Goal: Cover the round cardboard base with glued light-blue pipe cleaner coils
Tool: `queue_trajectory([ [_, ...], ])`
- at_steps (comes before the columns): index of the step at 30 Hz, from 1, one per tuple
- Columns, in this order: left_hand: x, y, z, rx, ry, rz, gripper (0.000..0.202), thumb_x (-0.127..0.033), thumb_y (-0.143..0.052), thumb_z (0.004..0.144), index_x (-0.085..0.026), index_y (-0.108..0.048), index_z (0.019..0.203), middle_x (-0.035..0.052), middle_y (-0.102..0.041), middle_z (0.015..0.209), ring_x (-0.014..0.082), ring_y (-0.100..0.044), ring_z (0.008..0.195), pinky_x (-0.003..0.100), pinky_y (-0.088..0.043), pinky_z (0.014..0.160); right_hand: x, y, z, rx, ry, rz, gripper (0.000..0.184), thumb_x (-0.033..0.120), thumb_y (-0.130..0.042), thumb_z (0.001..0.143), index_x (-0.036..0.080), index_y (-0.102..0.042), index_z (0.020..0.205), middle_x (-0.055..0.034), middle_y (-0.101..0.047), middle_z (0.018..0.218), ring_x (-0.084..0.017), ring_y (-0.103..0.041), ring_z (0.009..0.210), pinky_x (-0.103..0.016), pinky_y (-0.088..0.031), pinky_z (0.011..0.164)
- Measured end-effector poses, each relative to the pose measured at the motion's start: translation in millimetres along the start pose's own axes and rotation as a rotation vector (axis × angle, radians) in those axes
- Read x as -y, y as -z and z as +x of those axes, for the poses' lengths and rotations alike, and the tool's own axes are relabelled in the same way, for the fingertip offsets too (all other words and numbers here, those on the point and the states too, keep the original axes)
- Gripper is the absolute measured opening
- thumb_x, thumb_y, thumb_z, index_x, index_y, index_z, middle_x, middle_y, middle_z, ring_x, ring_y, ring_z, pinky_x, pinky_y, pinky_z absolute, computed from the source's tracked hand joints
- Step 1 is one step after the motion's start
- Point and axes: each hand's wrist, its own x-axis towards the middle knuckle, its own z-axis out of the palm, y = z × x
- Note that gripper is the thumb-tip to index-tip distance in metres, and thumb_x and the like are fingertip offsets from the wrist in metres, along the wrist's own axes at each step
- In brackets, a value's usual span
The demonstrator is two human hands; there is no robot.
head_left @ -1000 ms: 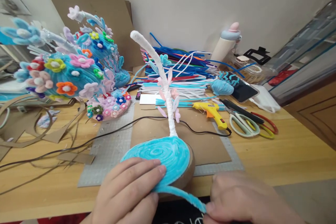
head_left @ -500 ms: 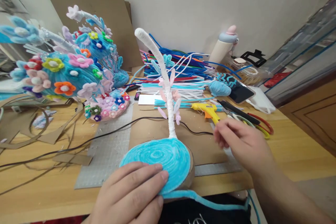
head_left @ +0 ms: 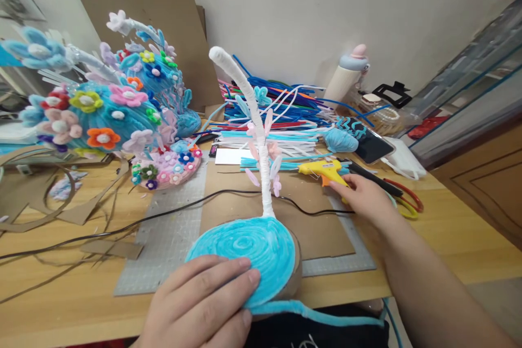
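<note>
A round base is coiled with bright blue pipe cleaner, its cardboard edge showing at the right. From its far side rises a white wrapped stem, curved at the top and carrying small pink, white and blue petals. My left hand grips the near left part of the base, fingers across the top and thumb at the edge. There a loose blue pipe cleaner strand trails off to the right. My right hand has its thumb and fingers round the handle of a yellow glue gun, which lies on the table.
Finished flower-covered pieces crowd the left. Bundled pipe cleaners lie at the back. A black cable crosses the cutting mat. Right of the glue gun are pliers, a phone and a bottle. Cardboard scraps lie left.
My right hand has moved forward, up to the glue gun, and closed on its handle. My left hand stays on the blue base.
</note>
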Motion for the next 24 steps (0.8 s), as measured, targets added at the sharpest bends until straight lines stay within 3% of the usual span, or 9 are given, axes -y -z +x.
queue_trajectory([
  [4,7.2,0.5,-11.8,-0.029,0.013,-0.091,0.020,-0.012,-0.048,0.093,-0.021,-0.064,0.085,-0.0004,-0.076,0.096,0.0158,-0.070,0.100,0.033,-0.058,0.092,7.2,15.5,-10.0,-0.005,0.000,0.257,0.028,0.049,-0.062,0.075,0.021,-0.063,0.078,-0.0025,-0.065,0.072,-0.020,-0.058,0.067,-0.029,-0.042,0.057],
  [7,11.6,3.3,-18.3,-0.011,0.011,-0.121,0.015,-0.012,-0.053,0.091,-0.020,-0.065,0.086,0.0016,-0.076,0.099,0.0178,-0.070,0.102,0.034,-0.058,0.092,17.6,28.8,-20.5,0.109,-0.003,0.485,0.024,0.043,-0.063,0.079,0.021,-0.060,0.068,-0.0021,-0.062,0.066,-0.017,-0.058,0.062,-0.027,-0.045,0.056],
  [13,17.5,12.6,-16.4,0.103,-0.020,-0.147,0.013,-0.012,-0.056,0.089,-0.020,-0.065,0.091,0.0026,-0.075,0.103,0.0187,-0.069,0.103,0.034,-0.058,0.092,35.1,39.9,-36.1,0.239,0.020,0.873,0.013,0.035,-0.065,0.081,0.022,-0.067,0.078,-0.0050,-0.064,0.079,-0.021,-0.064,0.076,-0.031,-0.052,0.071],
  [17,20.3,15.0,-17.0,0.137,-0.028,-0.162,0.013,-0.011,-0.057,0.088,-0.020,-0.064,0.095,0.0035,-0.075,0.105,0.0192,-0.069,0.104,0.035,-0.058,0.092,44.8,37.2,-56.6,0.337,0.077,1.035,0.027,0.055,-0.058,0.082,0.029,-0.063,0.083,0.0006,-0.053,0.072,-0.012,-0.049,0.048,-0.027,-0.045,0.046],
  [19,20.2,14.9,-18.5,0.129,-0.022,-0.169,0.013,-0.011,-0.057,0.088,-0.020,-0.064,0.095,0.0039,-0.075,0.104,0.0196,-0.069,0.105,0.036,-0.059,0.091,49.0,36.9,-73.0,0.407,0.116,1.053,0.034,0.062,-0.059,0.079,0.029,-0.064,0.083,-0.0011,-0.058,0.079,-0.010,-0.046,0.044,-0.026,-0.041,0.041],
  [22,19.1,14.0,-20.3,0.119,-0.004,-0.182,0.014,-0.010,-0.056,0.088,-0.019,-0.063,0.095,0.0037,-0.074,0.106,0.0198,-0.068,0.107,0.038,-0.059,0.091,54.4,40.5,-97.8,0.451,0.194,0.891,0.023,0.049,-0.072,0.076,0.031,-0.069,0.090,-0.0041,-0.068,0.085,-0.018,-0.062,0.057,-0.029,-0.052,0.050],
  [24,19.1,13.2,-21.0,0.110,-0.004,-0.195,0.015,-0.008,-0.056,0.087,-0.018,-0.063,0.096,0.0039,-0.073,0.109,0.0203,-0.066,0.110,0.040,-0.058,0.092,57.7,43.8,-109.9,0.483,0.340,0.702,0.022,0.045,-0.071,0.076,0.034,-0.069,0.096,-0.0041,-0.070,0.084,-0.023,-0.066,0.065,-0.032,-0.057,0.055],
])
